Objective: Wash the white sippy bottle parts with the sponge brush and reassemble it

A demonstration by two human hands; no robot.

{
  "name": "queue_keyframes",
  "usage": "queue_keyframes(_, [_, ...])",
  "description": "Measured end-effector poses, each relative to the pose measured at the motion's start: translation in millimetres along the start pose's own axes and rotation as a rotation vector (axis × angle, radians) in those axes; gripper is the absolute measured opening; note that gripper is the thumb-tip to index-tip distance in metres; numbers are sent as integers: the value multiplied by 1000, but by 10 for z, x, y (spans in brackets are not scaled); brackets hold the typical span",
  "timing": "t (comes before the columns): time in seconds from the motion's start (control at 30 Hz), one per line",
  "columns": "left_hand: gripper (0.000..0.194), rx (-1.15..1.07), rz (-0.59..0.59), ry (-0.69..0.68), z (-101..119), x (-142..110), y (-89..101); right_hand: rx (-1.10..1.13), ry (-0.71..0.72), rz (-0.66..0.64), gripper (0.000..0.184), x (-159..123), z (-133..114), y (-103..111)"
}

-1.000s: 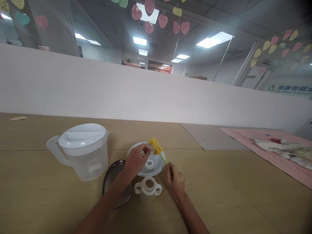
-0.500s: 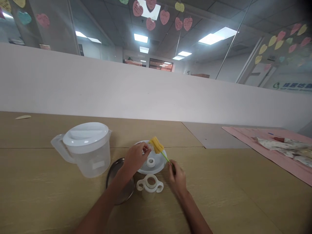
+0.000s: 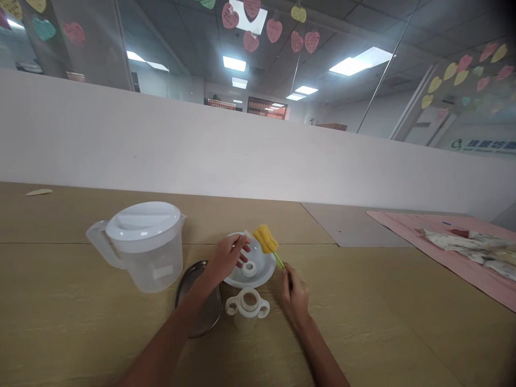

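My right hand (image 3: 296, 290) is closed round the green handle of a yellow sponge bottle brush (image 3: 266, 239), its head raised over the far right rim of a white bowl (image 3: 264, 275). Above the bowl's left side, my left hand (image 3: 230, 255) pinches a small translucent piece (image 3: 246, 234); its exact kind is unclear. The piece is close to the sponge but apart from it. Inside the bowl lies a white ring (image 3: 249, 269). In front of the bowl stands an open baby bottle (image 3: 247, 307) with two white side handles.
A round metal tray (image 3: 207, 317) lies left of the bottle, partly under my left forearm. Further left stands a lidded clear plastic pitcher (image 3: 147, 252). At the far right, a pink cloth (image 3: 435, 242) carries crumpled items. A white wall (image 3: 201, 150) closes off the table's back.
The sponge head has shifted slightly right, away from my left hand. My left hand has turned, with its lower fingers loosened and the small piece now showing at its fingertips.
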State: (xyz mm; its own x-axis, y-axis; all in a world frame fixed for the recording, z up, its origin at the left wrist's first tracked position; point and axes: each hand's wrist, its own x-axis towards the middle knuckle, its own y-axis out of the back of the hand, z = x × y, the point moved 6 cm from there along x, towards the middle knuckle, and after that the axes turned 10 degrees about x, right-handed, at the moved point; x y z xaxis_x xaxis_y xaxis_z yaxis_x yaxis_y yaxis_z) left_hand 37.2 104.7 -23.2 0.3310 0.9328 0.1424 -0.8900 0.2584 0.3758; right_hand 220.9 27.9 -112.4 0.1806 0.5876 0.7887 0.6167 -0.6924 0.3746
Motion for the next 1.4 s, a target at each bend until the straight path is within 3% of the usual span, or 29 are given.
queue_keyframes(0.1, [43,-258,7,48,-51,30,4,24,41,24,27,-36,-59,-5])
queue_keyframes(0.23, [38,-506,-26,67,-37,35,16,84,170,-83,29,-53,-236,-88])
queue_keyframes(0.37, [31,-675,-85,157,-60,46,7,155,166,-145,30,-14,-302,-82])
queue_keyframes(0.63, [24,-762,-119,169,-154,108,55,49,184,-248,25,78,-215,14])
queue_keyframes(0.87, [22,-833,-172,233,-99,68,24,63,171,-100,23,36,-176,54])
queue_keyframes(1.03, [20,-937,-240,228,-36,57,-63,120,189,-134,23,22,-242,-14])
queue_keyframes(1.13, [17,-852,-211,167,-48,86,-2,122,217,-172,22,43,-281,-24])
queue_keyframes(1.2, [19,-706,-119,113,-58,99,132,87,247,-195,21,51,-291,-27])
queue_keyframes(1.27, [27,-412,-6,53,-43,84,318,37,282,-203,19,48,-284,-29])
queue_keyframes(1.4, [37,409,155,-37,38,-7,643,-17,266,-171,17,41,-202,-18])
